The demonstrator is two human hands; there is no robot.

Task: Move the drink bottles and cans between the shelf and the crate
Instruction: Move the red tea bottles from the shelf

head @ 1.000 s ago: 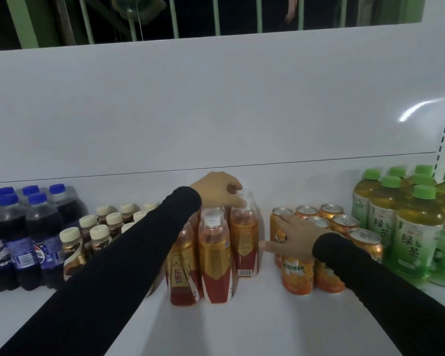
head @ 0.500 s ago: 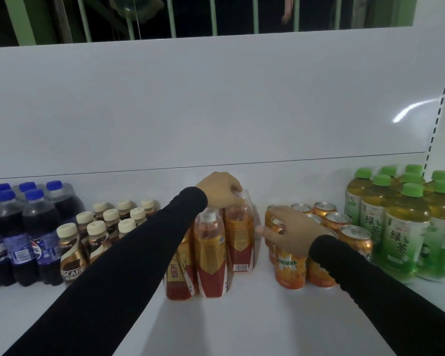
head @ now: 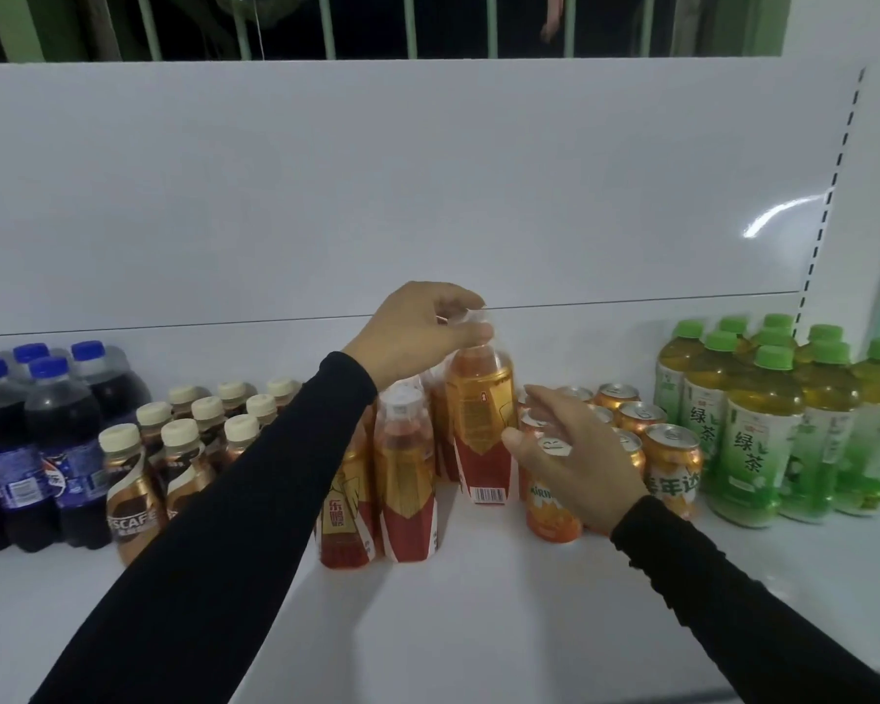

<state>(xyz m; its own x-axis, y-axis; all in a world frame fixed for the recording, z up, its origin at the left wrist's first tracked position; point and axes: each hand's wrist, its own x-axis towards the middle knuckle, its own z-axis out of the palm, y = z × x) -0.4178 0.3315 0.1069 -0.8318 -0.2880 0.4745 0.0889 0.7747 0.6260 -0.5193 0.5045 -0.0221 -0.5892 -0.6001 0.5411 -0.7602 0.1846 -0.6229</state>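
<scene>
White shelf lies bare nearest us, our black sleeves crossing it. Beyond stands the cluster of amber bottles with red-and-gold labels; we take it as our landmark. From its right rear corner our left hand pinches the clear cap of one amber bottle, upright, cap up, barcode at the label's foot, its base seemingly just clear of the shelf. Our right hand hovers just right of it, fingers relaxed, gripping nothing, over orange cans reading "MIRINDA". Left of the cluster stand "NESCAFE" coffee bottles, then blue-capped cola bottles; far right, green tea bottles marked 绿茶.
</scene>
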